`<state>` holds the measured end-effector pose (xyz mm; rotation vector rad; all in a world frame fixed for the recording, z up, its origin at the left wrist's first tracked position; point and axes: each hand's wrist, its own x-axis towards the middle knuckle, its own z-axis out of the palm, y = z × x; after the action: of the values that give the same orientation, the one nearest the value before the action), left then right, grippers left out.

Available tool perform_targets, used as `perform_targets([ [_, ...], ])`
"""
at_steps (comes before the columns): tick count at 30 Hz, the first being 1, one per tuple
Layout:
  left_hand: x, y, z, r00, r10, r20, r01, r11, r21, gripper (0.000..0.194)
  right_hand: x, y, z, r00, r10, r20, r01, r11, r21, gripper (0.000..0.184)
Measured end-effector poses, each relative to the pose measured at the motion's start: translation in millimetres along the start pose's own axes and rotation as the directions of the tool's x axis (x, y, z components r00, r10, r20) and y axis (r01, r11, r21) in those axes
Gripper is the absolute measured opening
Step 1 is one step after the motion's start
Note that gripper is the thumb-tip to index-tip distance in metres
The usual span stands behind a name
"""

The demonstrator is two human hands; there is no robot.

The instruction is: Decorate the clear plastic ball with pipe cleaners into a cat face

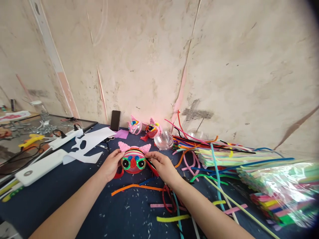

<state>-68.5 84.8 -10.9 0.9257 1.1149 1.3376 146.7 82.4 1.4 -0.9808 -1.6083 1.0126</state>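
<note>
A pipe-cleaner animal head (134,163) stands between my hands, with pink ears, a striped forehead, green-rimmed black eyes and a red nose. My left hand (111,168) is closed on its left side, thumb and fingers by the ear. At the right side, my right hand (161,165) has its fingers pinched together on a black pipe cleaner (142,150) that crosses the forehead. Its fingertips touch the head beneath the right ear. Red and dark strands hang under the right hand, partly hidden by it.
Two pink animal heads (152,128) and a clear plastic dome (163,140) stand by the wall. Bundled pipe cleaners (224,157) cover the right side; loose ones, such as an orange one (134,186), lie in front. A phone (115,120), cut white paper (93,141) and power strips (41,167) are left.
</note>
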Motion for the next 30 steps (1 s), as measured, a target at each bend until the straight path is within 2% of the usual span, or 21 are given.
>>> perform_targets([
  [13, -1, -1, 1.7, 1.0, 0.018, -0.002, -0.018, 1.0, 0.003, 0.033, 1, 10, 1, 1.0, -0.007, -0.008, 0.007, 1.0, 0.005, 0.021],
  [22, -5, 2, 2.7, 0.999, 0.037, 0.015, -0.037, 0.999, 0.03, 0.03, -1, 5, 0, 1.0, 0.029, 0.0, -0.029, 0.997, 0.071, 0.021],
  [26, -5, 3, 4.7, 0.998, 0.061, -0.002, -0.061, 0.997, 0.048, 0.029, -3, 6, 3, 1.0, -0.006, -0.017, 0.006, 1.0, -0.003, 0.02],
  [30, -5, 3, 3.3, 0.997, 0.075, 0.003, -0.075, 0.996, 0.051, 0.03, -5, 7, 10, 0.988, -0.057, -0.145, 0.033, 0.987, -0.158, 0.01],
])
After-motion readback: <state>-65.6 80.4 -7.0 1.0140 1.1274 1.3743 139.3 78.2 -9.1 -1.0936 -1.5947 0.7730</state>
